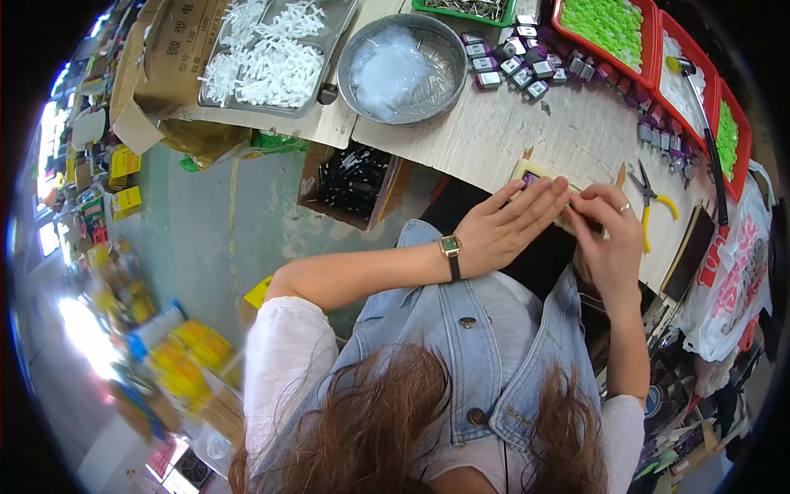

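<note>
My left hand, with a watch on its wrist, lies with fingers straight and flat over a cream-coloured block at the table's near edge. A small purple part shows in the block just past the fingertips. Close against those fingers, my right hand has its thumb and fingers pinched together, with a ring on one finger. Whatever sits between them is too small or hidden to make out. Much of the block is covered by both hands.
Yellow-handled pliers lie right of my hands. Several purple-and-silver small housings are strewn beyond. A metal bowl, a grey tray of white plastic parts and red trays stand farther off. A box of black parts sits below the table edge.
</note>
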`<move>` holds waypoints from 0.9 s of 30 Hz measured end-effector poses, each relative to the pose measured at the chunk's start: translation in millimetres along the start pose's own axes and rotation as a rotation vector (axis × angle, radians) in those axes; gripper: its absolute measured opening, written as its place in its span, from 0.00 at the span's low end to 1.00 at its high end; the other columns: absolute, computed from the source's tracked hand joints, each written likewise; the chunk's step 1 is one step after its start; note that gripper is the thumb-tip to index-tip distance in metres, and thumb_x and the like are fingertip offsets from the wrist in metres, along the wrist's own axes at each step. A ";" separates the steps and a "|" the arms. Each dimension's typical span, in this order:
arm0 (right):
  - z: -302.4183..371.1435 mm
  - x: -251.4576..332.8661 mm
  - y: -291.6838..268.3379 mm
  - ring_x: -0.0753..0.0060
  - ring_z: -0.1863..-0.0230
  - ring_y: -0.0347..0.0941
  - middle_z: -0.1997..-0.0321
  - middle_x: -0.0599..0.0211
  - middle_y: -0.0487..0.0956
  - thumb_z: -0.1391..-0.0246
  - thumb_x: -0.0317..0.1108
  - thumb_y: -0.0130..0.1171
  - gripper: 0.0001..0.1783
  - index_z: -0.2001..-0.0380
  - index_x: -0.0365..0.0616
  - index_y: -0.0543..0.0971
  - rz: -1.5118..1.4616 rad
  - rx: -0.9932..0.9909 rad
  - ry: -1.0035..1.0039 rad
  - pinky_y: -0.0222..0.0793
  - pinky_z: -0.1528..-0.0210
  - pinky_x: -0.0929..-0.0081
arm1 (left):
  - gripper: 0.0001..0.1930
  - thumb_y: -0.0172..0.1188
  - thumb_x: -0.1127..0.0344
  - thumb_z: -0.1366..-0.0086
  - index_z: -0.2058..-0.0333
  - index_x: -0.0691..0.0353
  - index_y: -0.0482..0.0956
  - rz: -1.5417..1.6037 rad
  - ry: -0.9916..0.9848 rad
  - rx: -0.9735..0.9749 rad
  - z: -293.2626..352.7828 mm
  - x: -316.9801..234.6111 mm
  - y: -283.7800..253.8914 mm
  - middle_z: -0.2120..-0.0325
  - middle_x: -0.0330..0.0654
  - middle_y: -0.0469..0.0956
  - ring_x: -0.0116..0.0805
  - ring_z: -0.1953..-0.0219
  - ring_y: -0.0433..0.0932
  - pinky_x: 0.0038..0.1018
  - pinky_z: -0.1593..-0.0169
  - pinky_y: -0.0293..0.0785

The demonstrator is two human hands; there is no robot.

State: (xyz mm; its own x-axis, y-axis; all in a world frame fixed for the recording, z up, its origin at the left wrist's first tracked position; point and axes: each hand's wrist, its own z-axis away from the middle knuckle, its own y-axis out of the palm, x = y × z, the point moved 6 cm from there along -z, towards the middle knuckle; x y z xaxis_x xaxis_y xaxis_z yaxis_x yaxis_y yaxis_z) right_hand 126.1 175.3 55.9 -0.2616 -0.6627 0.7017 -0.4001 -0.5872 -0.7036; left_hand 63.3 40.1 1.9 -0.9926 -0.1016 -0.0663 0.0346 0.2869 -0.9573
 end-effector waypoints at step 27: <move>42.3 -49.2 -107.6 0.79 0.69 0.73 0.62 0.66 0.81 0.47 0.27 0.64 0.16 0.54 0.40 0.81 0.154 -0.371 0.341 0.69 0.61 0.80 | 0.26 0.63 0.58 0.52 0.50 0.48 0.82 0.038 -0.616 0.390 -43.0 404.5 -59.6 0.54 0.45 0.81 0.46 0.51 0.80 0.36 0.48 0.75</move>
State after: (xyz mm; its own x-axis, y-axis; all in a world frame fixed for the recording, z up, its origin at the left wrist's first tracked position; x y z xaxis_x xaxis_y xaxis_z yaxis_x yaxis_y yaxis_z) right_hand 219.1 251.4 92.3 -0.5880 -0.5031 0.6333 -0.6025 -0.2499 -0.7579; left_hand -345.2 22.8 44.3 -0.7480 -0.6491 -0.1382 0.2209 -0.0472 -0.9742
